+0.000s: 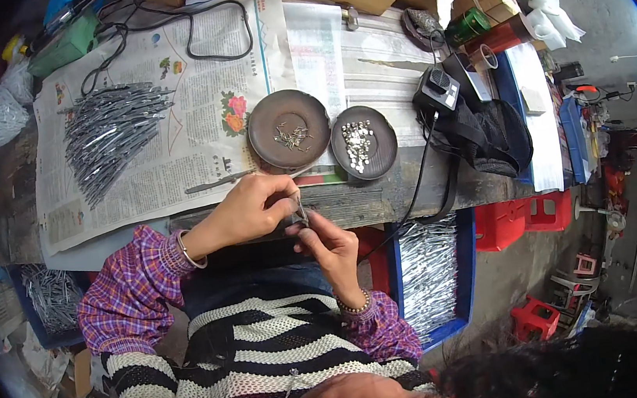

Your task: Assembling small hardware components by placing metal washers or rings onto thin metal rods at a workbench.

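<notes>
Close together at the table's front edge, both my hands are closed on a slim metal piece (302, 210). My left hand (250, 208) pinches its upper end between thumb and fingers. Below and to the right, my right hand (332, 251) grips the lower part, and the fingers hide much of it. Just beyond them stands a brown round dish (265, 144) with small thin metal pins (293, 136) in it. Beside it is a smaller dark dish (384, 144) holding small shiny silver bits (358, 143). A thin pointed tool (214, 182) lies left of my left hand.
Newspaper (197, 95) covers the table's left, bearing a heap of grey metal strips (111, 136). A black cable (248, 30) loops behind. On the right sit a small black device (438, 89) and a black bag (496, 139). Blue bins (465, 277) of metal pieces flank my lap.
</notes>
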Demonstrator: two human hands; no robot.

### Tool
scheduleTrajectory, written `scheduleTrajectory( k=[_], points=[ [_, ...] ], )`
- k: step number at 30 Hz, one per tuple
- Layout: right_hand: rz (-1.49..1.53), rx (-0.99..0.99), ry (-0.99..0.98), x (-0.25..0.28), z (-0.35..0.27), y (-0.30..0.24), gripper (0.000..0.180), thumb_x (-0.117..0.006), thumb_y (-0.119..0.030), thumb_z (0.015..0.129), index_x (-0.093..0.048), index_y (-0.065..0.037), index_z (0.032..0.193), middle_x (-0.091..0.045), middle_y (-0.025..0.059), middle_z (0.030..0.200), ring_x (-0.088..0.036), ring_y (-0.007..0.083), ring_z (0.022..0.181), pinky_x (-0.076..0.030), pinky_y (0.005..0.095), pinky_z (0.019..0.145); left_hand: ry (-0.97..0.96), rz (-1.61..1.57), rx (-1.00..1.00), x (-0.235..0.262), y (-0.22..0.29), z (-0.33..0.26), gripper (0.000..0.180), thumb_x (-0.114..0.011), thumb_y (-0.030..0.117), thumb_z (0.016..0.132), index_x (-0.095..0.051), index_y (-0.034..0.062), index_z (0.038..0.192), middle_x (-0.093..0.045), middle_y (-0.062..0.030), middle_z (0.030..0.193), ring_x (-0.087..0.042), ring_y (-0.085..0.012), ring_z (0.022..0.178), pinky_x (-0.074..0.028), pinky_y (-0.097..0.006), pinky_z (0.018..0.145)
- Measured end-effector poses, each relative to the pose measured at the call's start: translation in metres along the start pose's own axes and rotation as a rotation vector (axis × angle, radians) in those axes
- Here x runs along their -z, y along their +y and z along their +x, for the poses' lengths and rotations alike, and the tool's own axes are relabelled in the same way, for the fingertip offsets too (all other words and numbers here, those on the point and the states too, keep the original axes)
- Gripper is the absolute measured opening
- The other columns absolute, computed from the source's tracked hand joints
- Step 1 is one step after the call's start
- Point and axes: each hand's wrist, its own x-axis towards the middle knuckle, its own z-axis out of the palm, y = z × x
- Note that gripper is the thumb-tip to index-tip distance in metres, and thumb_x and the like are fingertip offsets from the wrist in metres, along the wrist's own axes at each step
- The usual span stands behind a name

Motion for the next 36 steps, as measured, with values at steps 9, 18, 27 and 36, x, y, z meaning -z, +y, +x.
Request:
scheduleTrajectory(
  k=[9, 18, 27, 36],
  points=[
    [0.248, -0.202, -0.110, 0.008, 0.003, -0.006, 0.032, -0.052, -0.004, 0.092, -0.055, 0.003, 0.123, -0.067, 0.0096, 0.093, -0.054, 0.0071, 0.062, -0.044, 0.0190, 0.055, -0.012, -0.092, 0.021, -0.002, 0.000, 0.001, 0.011, -0.059, 0.008, 0.084, -0.058, -0.0014, 0.090, -0.061, -0.0057, 0.070, -0.057, -0.0107, 0.065, -0.045, -0.027, 0.060],
    [0.370, -0.266, -0.182, 0.011, 0.003, -0.002, 0.031, -0.054, -0.004, 0.090, -0.057, 0.002, 0.121, -0.066, 0.0087, 0.090, -0.052, 0.0079, 0.060, -0.043, 0.0193, 0.055, 0.000, -0.155, 0.027, -0.005, 0.004, -0.006, 0.013, -0.060, 0.011, 0.087, -0.059, -0.0015, 0.090, -0.059, -0.0036, 0.072, -0.054, -0.0068, 0.067, -0.044, -0.024, 0.060],
    [0.342, -0.271, -0.162, 0.011, 0.002, -0.002, 0.031, -0.053, -0.002, 0.090, -0.056, 0.004, 0.120, -0.065, 0.0101, 0.086, -0.052, 0.0086, 0.059, -0.042, 0.0195, 0.053, 0.041, -0.070, 0.003, -0.009, 0.002, -0.005, 0.009, -0.058, 0.005, 0.083, -0.060, -0.0028, 0.087, -0.060, -0.0039, 0.070, -0.054, -0.0062, 0.062, -0.043, -0.023, 0.055],
    [0.380, -0.291, -0.224, 0.016, 0.004, 0.002, 0.032, -0.053, -0.004, 0.090, -0.056, 0.003, 0.121, -0.066, 0.0089, 0.087, -0.051, 0.0073, 0.059, -0.042, 0.0196, 0.052, 0.095, -0.045, -0.016, -0.012, 0.009, -0.003, 0.008, -0.061, 0.004, 0.080, -0.061, -0.0035, 0.084, -0.062, -0.0046, 0.070, -0.058, -0.0071, 0.062, -0.045, -0.023, 0.055]
  ],
)
